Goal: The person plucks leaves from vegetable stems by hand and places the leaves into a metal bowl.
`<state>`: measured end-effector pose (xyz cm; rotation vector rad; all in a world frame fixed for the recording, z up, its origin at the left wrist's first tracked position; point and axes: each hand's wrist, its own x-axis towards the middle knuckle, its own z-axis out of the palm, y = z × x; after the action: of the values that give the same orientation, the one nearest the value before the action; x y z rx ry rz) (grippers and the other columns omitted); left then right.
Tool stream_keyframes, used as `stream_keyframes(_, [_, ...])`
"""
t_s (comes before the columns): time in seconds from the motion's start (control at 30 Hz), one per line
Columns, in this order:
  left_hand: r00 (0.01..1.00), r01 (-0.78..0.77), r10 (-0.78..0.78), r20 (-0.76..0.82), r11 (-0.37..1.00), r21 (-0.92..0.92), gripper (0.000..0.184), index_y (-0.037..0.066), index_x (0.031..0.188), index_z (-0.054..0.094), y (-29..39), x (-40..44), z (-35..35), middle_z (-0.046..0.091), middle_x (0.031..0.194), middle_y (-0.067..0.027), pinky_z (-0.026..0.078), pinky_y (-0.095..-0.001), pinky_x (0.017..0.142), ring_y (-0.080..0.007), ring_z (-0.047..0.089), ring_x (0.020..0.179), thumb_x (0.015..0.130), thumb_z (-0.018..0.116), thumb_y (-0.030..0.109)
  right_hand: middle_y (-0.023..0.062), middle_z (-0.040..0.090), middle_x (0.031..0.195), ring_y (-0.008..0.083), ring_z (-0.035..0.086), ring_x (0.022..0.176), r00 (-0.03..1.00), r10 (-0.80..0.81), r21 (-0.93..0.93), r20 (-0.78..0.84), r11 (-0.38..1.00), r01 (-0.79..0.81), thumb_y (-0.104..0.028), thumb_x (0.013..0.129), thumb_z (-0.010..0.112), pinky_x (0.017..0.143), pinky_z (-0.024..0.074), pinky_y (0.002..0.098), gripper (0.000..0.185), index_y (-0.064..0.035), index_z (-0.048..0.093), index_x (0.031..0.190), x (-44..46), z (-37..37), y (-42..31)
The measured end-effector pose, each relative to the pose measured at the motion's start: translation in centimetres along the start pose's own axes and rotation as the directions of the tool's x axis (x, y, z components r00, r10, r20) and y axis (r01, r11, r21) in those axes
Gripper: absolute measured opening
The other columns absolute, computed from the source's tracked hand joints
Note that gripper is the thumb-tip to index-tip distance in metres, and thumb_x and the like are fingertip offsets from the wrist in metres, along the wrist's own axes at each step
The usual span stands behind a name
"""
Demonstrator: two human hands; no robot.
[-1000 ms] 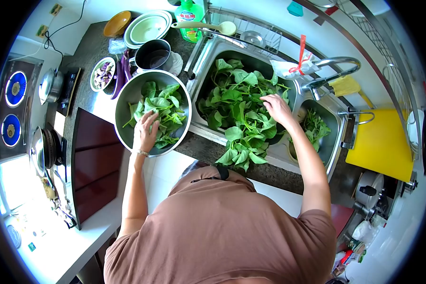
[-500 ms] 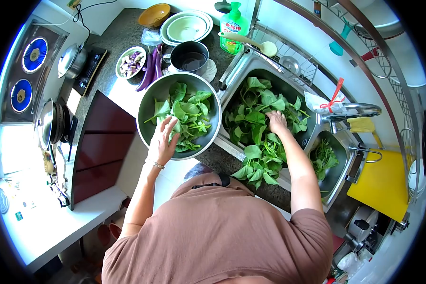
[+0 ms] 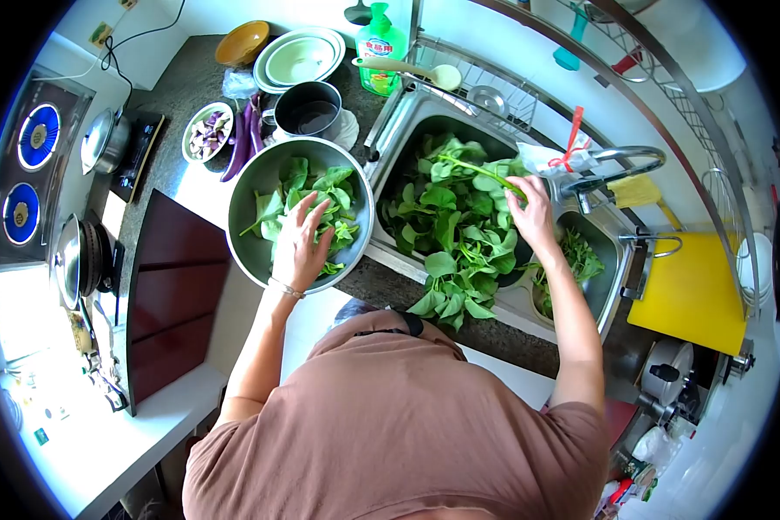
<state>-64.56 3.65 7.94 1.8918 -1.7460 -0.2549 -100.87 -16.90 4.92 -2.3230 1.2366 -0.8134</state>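
My right hand pinches the stem of a leafy green sprig above the large sink basin. Beneath it, a heap of leafy greens fills much of that basin and hangs over its front edge. My left hand, fingers spread, is over the front part of a round metal bowl. Picked green leaves lie in this bowl, close to my fingertips, and I see nothing held in that hand.
Behind the bowl are a dark pot, purple eggplants, a dish of cut eggplant and stacked white bowls. The small basin holds more greens. A faucet and yellow board are at the right.
My right hand has risen from the heap, now with a sprig in its fingers. My left hand stays over the bowl, fingers spread. The camera view has shifted.
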Motion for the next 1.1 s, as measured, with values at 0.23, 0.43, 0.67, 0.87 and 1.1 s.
stream_keyframes(0.23, [0.997,-0.081,0.082,0.013,0.995,-0.063,0.042,0.006,0.124,0.055,3.3,0.9,1.7,0.05,0.131,-0.019,0.04,-0.0441,0.101,-0.0377,0.049,0.12,0.084,0.066,0.012,0.0138,0.056,0.092,0.0327,0.057,0.084,0.996,-0.064,-0.171,-0.055,0.984,0.054,-0.006,0.083,0.059,0.075,0.0446,0.0403,0.013,-0.0001,0.058,0.095,-5.0,-2.5,-1.5])
stream_keyframes(0.43, [0.992,-0.122,0.123,0.012,0.99,-0.069,0.039,0.007,0.121,0.058,6.0,0.7,2.4,0.053,0.127,-0.0175,0.042,-0.0428,0.098,-0.0364,0.053,0.114,0.082,0.065,0.01,0.0129,0.061,0.091,0.0295,0.061,0.081,0.981,0.034,0.007,-0.191,0.999,-0.033,-0.011,0.089,0.061,0.07,0.0471,0.0361,0.015,-0.0021,0.061,0.101,-6.6,-4.3,-2.9])
stream_keyframes(0.67, [0.995,-0.087,0.087,-0.049,0.996,-0.008,0.014,0.004,0.081,0.063,7.2,-1.5,1.5,0.06,0.081,-0.0118,0.046,-0.0401,0.081,-0.0303,0.059,0.083,0.086,0.063,0.016,0.0142,0.062,0.083,0.0282,0.059,0.071,0.977,0.13,0.093,-0.171,0.989,-0.115,-0.016,0.097,0.053,0.066,0.0461,0.0358,0.019,-0.0012,0.062,0.103,-9.5,-4.7,-1.2])
stream_keyframes(0.87, [0.95,0.112,-0.111,-0.292,0.994,-0.014,0.032,0.006,0.121,0.052,7.0,-5.6,1.1,0.058,0.08,-0.0108,0.045,-0.0382,0.077,-0.0292,0.058,0.079,0.089,0.055,0.008,0.0051,0.058,0.074,0.0127,0.051,0.062,0.973,0.23,0.204,-0.008,0.953,-0.224,-0.021,0.096,0.056,0.056,0.041,0.0292,0.023,0.0006,0.062,0.097,-9.6,-3.8,-0.7])
stream_keyframes(1.1, [0.926,0.318,-0.294,-0.237,0.946,0.071,0.076,0.01,0.145,0.032,4.8,-12.5,-2.4,0.045,0.137,-0.0135,0.027,-0.0438,0.111,-0.0288,0.041,0.129,0.08,0.07,0.02,-0.0048,0.056,0.072,0.0014,0.044,0.057,0.947,0.308,0.417,0.092,0.851,-0.318,-0.027,0.096,0.059,0.045,0.0349,0.0187,0.023,-0.0053,0.064,0.099,-8.2,0.6,-0.9])
